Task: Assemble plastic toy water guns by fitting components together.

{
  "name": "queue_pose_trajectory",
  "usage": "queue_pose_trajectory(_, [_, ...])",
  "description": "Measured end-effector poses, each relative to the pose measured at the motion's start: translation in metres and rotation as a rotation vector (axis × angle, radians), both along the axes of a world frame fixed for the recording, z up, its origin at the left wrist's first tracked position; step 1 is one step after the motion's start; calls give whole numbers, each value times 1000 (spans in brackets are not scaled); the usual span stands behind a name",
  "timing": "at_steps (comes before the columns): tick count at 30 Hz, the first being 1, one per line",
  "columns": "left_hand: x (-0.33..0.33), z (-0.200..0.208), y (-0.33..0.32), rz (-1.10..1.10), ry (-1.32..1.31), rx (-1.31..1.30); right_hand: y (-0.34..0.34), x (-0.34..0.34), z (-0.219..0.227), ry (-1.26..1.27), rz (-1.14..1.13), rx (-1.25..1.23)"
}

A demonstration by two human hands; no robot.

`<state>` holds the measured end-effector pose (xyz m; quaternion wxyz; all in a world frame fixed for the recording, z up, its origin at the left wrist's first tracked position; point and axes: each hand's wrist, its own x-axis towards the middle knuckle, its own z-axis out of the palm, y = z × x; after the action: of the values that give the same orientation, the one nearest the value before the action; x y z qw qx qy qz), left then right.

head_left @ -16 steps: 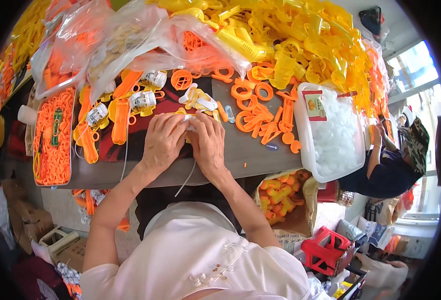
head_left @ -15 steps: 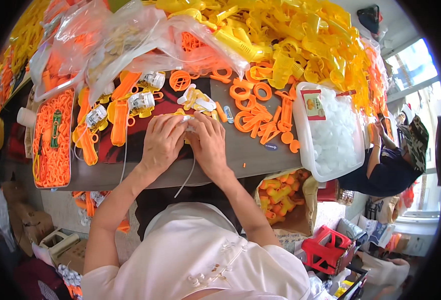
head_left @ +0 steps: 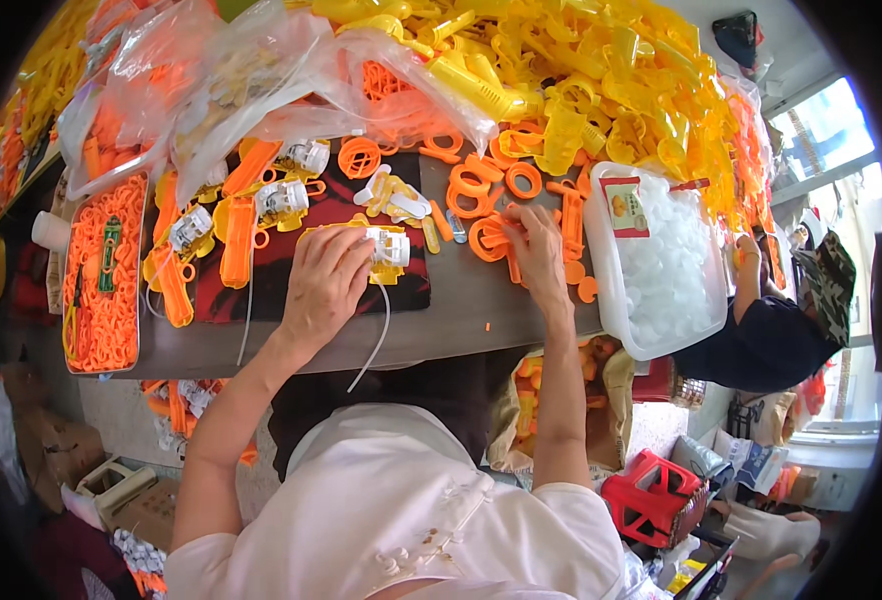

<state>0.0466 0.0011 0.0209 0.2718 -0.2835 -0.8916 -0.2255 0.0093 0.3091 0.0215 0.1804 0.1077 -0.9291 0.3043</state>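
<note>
My left hand point(head_left: 329, 282) is curled over a part-built yellow plastic toy point(head_left: 363, 222) on the dark red cloth point(head_left: 416, 288). A white mechanism point(head_left: 391, 247) sits at its right end, and a thin clear tube point(head_left: 379, 345) hangs from it past the table edge. The hand hides most of the toy. Farther right, my right hand point(head_left: 541, 255) has its fingertips closed at an orange plastic piece point(head_left: 497, 236) in the pile of orange parts. Similar half-built toys point(head_left: 239, 240) with orange handles and white mechanisms lie to the left.
A long tray point(head_left: 71, 330) of small orange rings stands at left. A white tub point(head_left: 616, 320) of translucent pieces is at right. Yellow parts point(head_left: 601, 70) and clear bags point(head_left: 231, 80) are heaped behind. Below the table sits a paper bag point(head_left: 616, 400). Another person point(head_left: 761, 325) works at far right.
My right hand has left the toy and reached right to the orange parts. The white mechanism on the toy now shows. My left hand has stayed on it.
</note>
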Motion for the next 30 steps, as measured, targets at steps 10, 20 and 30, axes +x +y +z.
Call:
queue_pose_trajectory(10, [5,-2,-6,30,6,-8,1,-29,8,104,-85,263])
queue_pose_trajectory(20, [-7,-6,-5,-12,11,72,-7,-51,-17,-64,-165,196])
queue_pose_trajectory(30, [18,6,-18,121,-56,179,-45,9,32,-17,193,-70])
